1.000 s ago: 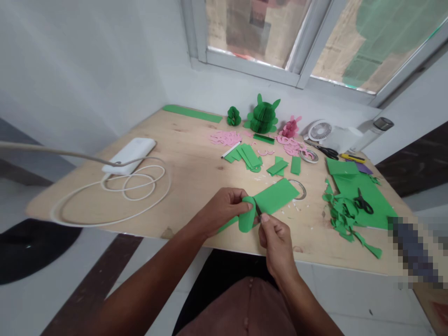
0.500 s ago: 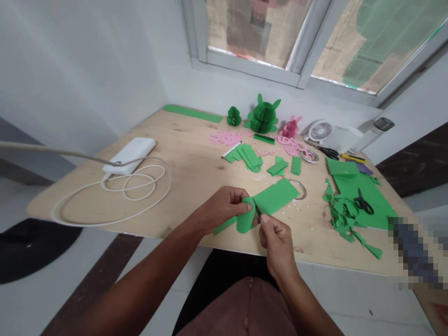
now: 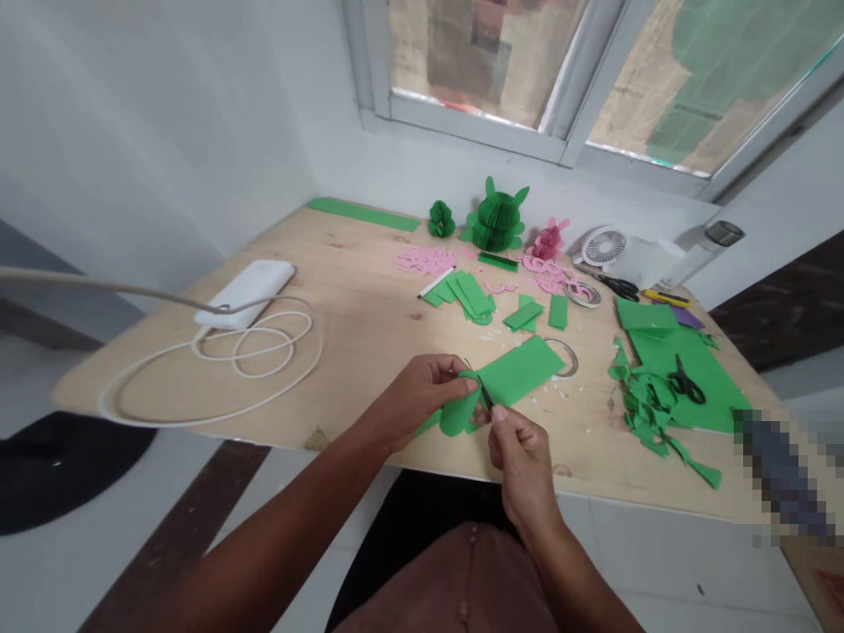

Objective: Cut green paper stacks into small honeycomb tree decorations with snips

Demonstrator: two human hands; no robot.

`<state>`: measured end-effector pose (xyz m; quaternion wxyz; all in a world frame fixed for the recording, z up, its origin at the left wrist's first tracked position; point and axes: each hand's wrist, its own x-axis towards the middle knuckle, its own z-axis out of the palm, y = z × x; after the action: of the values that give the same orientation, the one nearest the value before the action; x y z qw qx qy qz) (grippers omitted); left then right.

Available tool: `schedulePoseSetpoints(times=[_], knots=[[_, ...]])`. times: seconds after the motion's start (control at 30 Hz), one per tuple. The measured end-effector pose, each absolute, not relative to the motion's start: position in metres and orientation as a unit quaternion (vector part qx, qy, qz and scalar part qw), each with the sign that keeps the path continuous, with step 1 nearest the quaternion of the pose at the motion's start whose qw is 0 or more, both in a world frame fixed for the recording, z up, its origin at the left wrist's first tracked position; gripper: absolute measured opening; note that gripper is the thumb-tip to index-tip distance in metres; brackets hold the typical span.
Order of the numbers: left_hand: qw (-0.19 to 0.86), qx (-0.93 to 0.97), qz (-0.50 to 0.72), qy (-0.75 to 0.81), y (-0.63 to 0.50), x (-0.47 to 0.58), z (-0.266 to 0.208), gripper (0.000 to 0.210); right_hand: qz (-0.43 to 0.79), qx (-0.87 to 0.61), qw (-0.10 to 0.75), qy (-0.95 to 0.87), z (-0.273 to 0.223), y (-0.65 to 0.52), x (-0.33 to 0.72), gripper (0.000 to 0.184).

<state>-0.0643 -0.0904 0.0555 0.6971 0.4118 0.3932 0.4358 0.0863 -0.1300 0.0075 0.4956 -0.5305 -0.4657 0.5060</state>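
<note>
My left hand [image 3: 432, 387] pinches a rounded piece of green paper [image 3: 460, 413] between thumb and fingers, above the near edge of the table. Closed around the handles of a pair of dark scissors [image 3: 486, 396], my right hand [image 3: 524, 453] keeps the blades at the paper's right edge. The handles are mostly hidden by the fingers. Just beyond both hands a green paper strip [image 3: 524, 371] lies flat on the wooden table [image 3: 369, 325]. A roll of tape [image 3: 565, 358] rests partly under the strip's far end.
Green scraps [image 3: 650, 404] and a second pair of scissors [image 3: 686, 384] lie right. Small green paper pieces [image 3: 469, 294], pink cutouts [image 3: 425, 260] and a green honeycomb figure [image 3: 498, 220] stand or lie farther back. A white power bank [image 3: 247, 294] with a looped cable is left.
The green paper in my left hand has turned and tilted slightly, with a thin sliver now showing above the fingers. The right hand with the scissors has hardly moved.
</note>
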Motion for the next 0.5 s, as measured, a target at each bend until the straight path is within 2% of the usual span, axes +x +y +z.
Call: schedulePoseSetpoints(times=[0.5], knots=[[0.704,0.419,0.416,0.394,-0.0889,-0.0683,0.0570,0.019,0.538,-0.523,0.487,-0.447,0.0063,-0.1298,0.0880,0.043]])
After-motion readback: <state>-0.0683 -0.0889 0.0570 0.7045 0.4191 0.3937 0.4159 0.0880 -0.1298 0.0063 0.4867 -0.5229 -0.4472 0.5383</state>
